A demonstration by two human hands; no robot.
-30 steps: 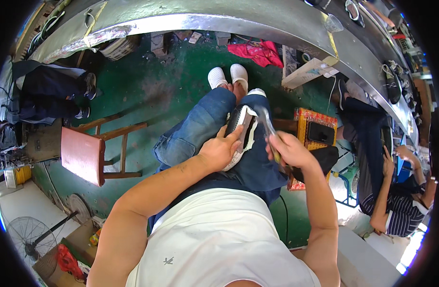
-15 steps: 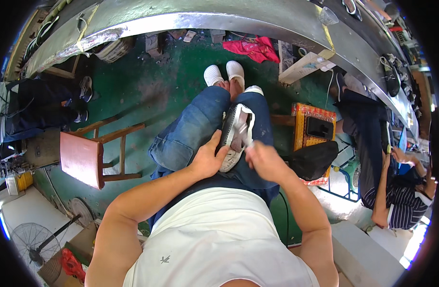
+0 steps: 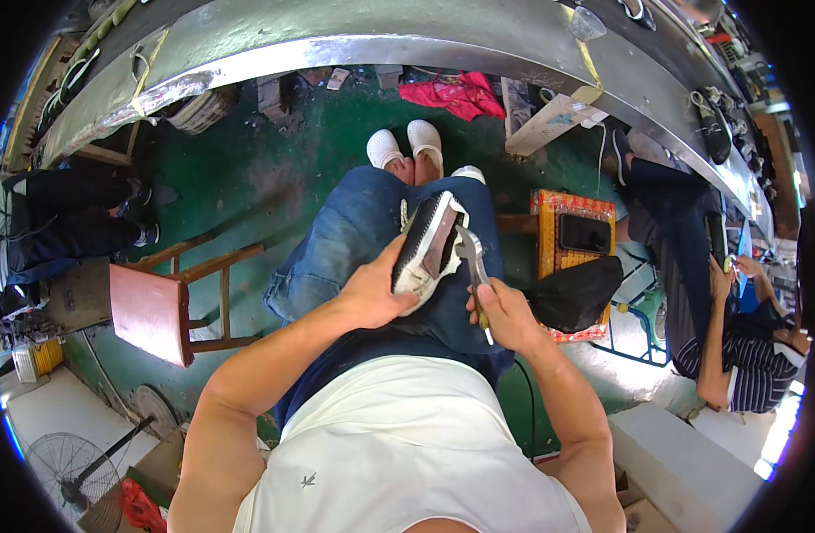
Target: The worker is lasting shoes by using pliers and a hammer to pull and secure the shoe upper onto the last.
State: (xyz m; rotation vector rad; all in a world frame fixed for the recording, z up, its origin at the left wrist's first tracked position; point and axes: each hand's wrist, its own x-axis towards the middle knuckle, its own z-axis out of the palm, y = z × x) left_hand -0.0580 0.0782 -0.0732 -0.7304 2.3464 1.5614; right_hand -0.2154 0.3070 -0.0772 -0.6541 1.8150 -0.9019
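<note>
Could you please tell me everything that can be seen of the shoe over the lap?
The shoe looks unfinished: black side, white band, brownish-grey panel, and a ragged white edge on its right; apparently fabric or synthetic. It slants over the lap, far end to the right. The left grip holds its near end and left side. A metal-headed tool in the right grip is close to its right edge; contact is unclear.

The green floor (image 3: 221, 164) is carrying a crumpled red cloth (image 3: 461, 96); the grey metal bench (image 3: 336, 44) (gleaming-edged), a black shoe (image 3: 713, 135).
</note>
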